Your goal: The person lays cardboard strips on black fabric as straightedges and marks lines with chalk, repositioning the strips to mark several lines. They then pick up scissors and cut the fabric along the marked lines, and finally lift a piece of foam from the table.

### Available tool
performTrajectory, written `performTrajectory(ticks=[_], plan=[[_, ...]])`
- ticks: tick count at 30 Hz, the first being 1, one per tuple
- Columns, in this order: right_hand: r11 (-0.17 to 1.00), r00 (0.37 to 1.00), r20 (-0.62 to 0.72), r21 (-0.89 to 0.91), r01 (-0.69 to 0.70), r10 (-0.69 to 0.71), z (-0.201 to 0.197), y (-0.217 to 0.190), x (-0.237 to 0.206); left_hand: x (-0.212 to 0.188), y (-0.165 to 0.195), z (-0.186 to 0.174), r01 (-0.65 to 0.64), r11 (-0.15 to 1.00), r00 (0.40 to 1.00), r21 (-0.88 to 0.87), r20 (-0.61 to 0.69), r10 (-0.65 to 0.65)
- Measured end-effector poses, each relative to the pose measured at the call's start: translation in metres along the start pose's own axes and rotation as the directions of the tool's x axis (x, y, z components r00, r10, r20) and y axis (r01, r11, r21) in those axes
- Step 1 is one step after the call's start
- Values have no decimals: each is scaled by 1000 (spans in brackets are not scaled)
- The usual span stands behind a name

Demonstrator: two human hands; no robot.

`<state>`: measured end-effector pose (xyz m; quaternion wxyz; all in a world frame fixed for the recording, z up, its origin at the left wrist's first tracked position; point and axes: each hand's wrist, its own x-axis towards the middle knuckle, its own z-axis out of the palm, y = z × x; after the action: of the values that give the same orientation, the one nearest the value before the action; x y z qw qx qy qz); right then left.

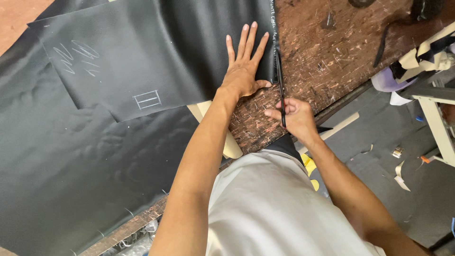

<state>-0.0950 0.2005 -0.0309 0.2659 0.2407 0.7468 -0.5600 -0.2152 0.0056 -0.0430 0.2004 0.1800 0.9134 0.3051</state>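
Two sheets of black leather-like material are seen on the worn wooden workbench (332,61). The large lower sheet (61,180) covers the left of the scene and runs to the near edge. The smaller upper sheet (156,52) is laid over it, farther away, and is marked with white chalk: a few scribbled strokes at the far left and one small rectangle crossed by lines nearer the middle. A pale strip (227,142) is partly seen under the near edge of the upper sheet.

The left hand (244,68) is pressed flat on the right part of the upper sheet, fingers spread and pointing away. Just right of it, one thin dark blade (280,90) is run along the sheet's right edge. Its near end is gripped by the right hand (294,116), fingers curled closed around it. Bare scarred wood is seen to the right, and scraps are scattered on the grey floor (403,156) beyond.
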Motion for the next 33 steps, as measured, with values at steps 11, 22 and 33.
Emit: performTrajectory(ticks=[11, 22, 33], plan=[[999, 999, -18, -19, 28, -28, 0, -8, 16, 0, 1, -1, -1, 1000, 1000, -2, -5, 1], [999, 999, -11, -18, 50, -50, 2, -25, 35, 1, 0, 0, 8, 1000, 1000, -9, 7, -8], [999, 999, 2, -1, 36, -36, 0, -36, 32, 2, 0, -1, 7, 1000, 1000, -17, -2, -7]])
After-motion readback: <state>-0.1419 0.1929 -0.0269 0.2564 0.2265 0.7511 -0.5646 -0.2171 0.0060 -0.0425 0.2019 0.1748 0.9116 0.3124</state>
